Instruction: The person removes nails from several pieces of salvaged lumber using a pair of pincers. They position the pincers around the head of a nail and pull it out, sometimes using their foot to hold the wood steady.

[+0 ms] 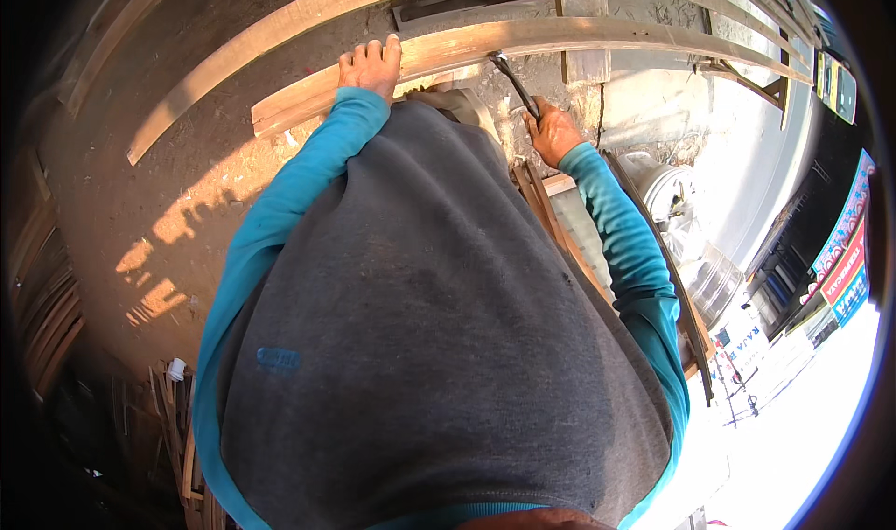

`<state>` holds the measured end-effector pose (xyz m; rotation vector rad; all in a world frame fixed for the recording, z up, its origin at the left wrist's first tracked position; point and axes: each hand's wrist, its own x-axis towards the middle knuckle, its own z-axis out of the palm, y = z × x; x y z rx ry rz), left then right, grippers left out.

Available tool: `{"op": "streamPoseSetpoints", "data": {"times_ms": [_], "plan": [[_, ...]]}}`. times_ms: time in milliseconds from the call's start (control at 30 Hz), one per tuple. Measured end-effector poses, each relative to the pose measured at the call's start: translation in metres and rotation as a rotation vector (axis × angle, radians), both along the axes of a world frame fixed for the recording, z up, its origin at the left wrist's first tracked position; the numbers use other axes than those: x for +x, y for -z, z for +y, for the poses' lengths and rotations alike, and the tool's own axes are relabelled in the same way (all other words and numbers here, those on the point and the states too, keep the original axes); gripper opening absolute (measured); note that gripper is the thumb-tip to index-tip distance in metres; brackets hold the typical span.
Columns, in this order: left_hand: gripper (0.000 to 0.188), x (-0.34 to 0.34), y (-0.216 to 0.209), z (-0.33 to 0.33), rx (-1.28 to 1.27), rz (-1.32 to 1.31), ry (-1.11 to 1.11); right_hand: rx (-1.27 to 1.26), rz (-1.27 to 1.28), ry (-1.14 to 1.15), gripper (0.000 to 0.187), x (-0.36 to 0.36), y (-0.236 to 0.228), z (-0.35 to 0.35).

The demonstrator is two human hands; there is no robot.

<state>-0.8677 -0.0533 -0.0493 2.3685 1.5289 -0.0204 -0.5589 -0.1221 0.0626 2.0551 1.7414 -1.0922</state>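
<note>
A long wooden board lies across in front of me. My left hand grips it near its left end, with the fingers over its far edge. In my right hand is a hammer, held by its dark handle. The metal head is at the board's near edge, right of my left hand; whether it touches the wood I cannot tell. No nail can be made out at that spot. My own body in a dark grey shirt hides much of the ground below.
Beyond the board runs another long plank, with a short wooden crosspiece under the boards. To the right are narrow wood strips, a white bucket and a clear plastic container. Scrap wood is piled at the lower left.
</note>
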Motion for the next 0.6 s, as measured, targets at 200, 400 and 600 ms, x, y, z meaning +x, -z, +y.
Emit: {"op": "streamPoseSetpoints", "data": {"times_ms": [200,400,600], "plan": [[0.079,0.007,-0.027,0.021,-0.260,0.139,0.025,0.077,-0.056,-0.639,0.015,0.132,0.024,0.073],[0.080,0.001,-0.025,0.057,-0.546,0.242,-0.012,0.221,0.060,-0.431,0.031,0.208,0.005,0.074],[0.082,-0.018,-0.026,0.061,-0.411,0.205,-0.026,0.025,0.662,0.505,0.049,0.199,0.024,0.001]]}}
